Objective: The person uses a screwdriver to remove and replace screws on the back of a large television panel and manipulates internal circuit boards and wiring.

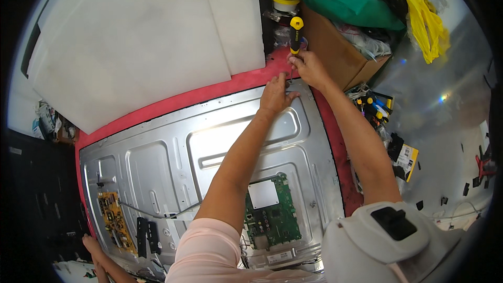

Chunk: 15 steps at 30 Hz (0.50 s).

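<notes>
A screwdriver with a black and yellow handle stands nearly upright over the far right corner of a silver metal TV back panel. My right hand is closed around the lower end of its handle, and the thin shaft runs down toward the panel's edge. Beside the shaft, my left hand rests on the panel corner with thumb and fingers apart. The screwdriver's tip and whatever it touches are too small to make out. A green circuit board sits on the panel near my left upper arm.
Red padding borders the panel. White sheets lie beyond it. An orange power board is at the left, near another person's hand. To the right are a cardboard box, assorted tools and a yellow bag.
</notes>
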Tool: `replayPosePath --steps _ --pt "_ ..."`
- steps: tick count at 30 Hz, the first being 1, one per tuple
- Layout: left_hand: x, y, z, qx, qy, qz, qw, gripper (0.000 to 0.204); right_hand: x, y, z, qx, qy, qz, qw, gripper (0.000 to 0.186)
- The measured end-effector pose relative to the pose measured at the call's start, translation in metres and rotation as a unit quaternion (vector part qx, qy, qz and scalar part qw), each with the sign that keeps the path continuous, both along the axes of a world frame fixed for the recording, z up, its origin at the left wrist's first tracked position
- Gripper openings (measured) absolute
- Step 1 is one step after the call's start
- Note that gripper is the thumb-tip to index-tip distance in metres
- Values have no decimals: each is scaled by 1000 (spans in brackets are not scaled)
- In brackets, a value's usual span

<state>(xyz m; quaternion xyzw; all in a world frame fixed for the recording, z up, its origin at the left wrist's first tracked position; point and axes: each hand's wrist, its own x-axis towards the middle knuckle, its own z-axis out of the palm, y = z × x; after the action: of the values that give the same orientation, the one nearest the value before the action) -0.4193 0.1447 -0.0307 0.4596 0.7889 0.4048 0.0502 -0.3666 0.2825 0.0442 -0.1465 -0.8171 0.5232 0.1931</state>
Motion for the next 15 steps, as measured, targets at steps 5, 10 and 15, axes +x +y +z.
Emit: replayPosePath --steps 5,10,15 --pt "0 2 -2 0 15 -2 1000 67 2 -10 -9 77 47 -106 990 17" --pt "-3 0 -7 -7 14 4 1000 67 1 -14 -18 43 78 -116 989 19" --pt "-1 3 -4 8 17 -2 1000 68 2 -4 -36 -103 126 -95 982 17"
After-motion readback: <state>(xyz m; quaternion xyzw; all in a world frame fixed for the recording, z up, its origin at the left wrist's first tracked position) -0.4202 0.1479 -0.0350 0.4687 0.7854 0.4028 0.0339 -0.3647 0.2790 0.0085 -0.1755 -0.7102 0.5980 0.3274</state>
